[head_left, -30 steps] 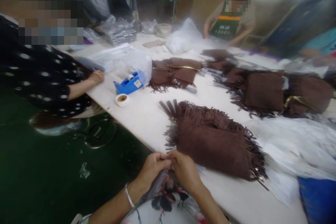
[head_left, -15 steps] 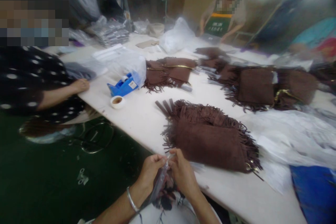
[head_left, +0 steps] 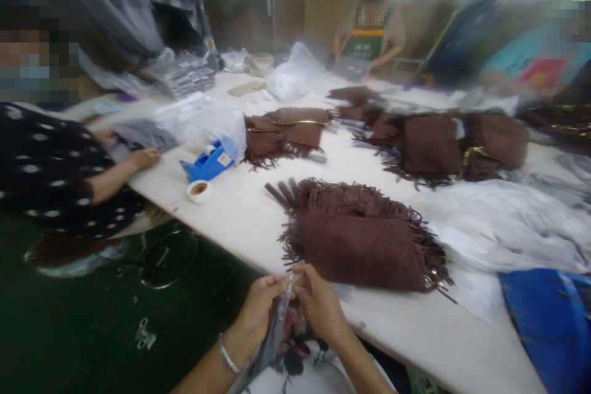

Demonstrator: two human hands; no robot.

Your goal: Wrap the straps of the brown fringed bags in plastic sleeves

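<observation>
A clear plastic bag (head_left: 276,327) hangs over my lap at the table's near edge. My left hand (head_left: 259,306), with a silver bangle at the wrist, pinches its upper end. Close beside it, my right hand (head_left: 318,303) grips the same end, fingers curled. Just beyond my hands lies a dark brown fringed bag (head_left: 360,249) on the white table (head_left: 231,221), with metal rings at its right corner.
A blue tape dispenser (head_left: 212,163) and tape roll (head_left: 199,191) stand left, near a person's hand (head_left: 145,158). More brown bags (head_left: 431,144) lie behind, white plastic (head_left: 503,215) and blue material (head_left: 545,320) at right. Other people are across the table.
The view has shifted, bringing more of the person at far right into sight. My hands still hold the plastic, which hangs lower. The left person's hands now show on grey material.
</observation>
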